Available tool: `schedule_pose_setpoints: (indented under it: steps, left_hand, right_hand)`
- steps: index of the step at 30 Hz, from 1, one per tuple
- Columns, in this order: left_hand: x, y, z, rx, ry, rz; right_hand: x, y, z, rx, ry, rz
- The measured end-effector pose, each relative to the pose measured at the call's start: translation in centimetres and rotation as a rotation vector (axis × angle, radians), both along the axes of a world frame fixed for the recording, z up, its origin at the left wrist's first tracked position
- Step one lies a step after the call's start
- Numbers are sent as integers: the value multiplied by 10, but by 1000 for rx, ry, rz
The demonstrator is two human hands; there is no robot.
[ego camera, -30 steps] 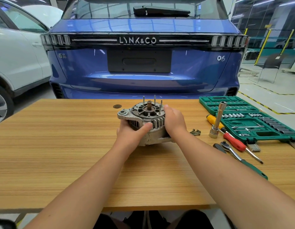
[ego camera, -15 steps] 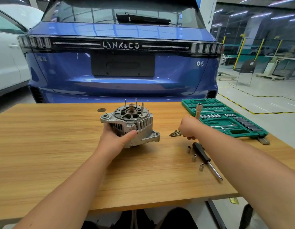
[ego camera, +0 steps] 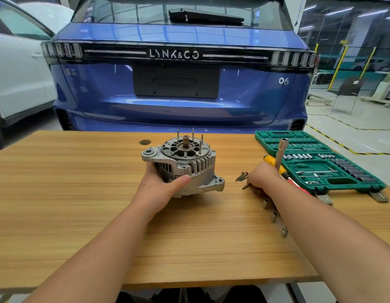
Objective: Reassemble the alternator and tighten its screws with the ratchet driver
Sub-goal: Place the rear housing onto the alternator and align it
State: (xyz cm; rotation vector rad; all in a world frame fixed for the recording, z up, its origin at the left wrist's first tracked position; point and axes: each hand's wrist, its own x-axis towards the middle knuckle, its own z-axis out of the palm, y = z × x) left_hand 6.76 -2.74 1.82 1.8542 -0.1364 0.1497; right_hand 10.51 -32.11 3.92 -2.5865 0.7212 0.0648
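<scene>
With our left hand [ego camera: 161, 185] gripping the alternator [ego camera: 185, 165] steady on the table [ego camera: 80, 193], our right hand [ego camera: 260, 177] is down at the loose screws [ego camera: 241, 176] just beside it, apparently pinching one, which we should lift singly and start straight.

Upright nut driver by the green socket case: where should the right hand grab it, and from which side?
Mid-shaft, from the left, the alternator side. The nut driver stands upright with its socket end up; the green socket case crowds its right side. The right hand is low by its base, near the loose screws.
</scene>
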Motion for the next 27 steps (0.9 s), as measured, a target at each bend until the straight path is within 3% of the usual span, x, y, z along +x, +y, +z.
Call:
schedule_pose_setpoints:
  steps: [3,6,11,15,18,21,27]
  left_hand:
    - [0,1,-2,-2,-2,2]
    - [-3,0,1,5,-7,13]
    - [-3,-1,0,32,-19,31]
    - [-3,-2,0,35,-20,46]
    - [-4,-3,1,13,-28,34]
    - [-7,-3,2,10,-29,25]
    - [-6,-2,4,15,-24,26]
  right_hand:
    - [1,2,5,-12,31,42]
    - [-4,4,15,41,-64,51]
    - [-24,29,61,303,-623,140]
    - [-61,74,99,486,-991,429]
    - [-79,105,100,188,-1025,719]
    - [-81,118,90,-9,-954,853]
    - [-73,120,69,-76,-845,920]
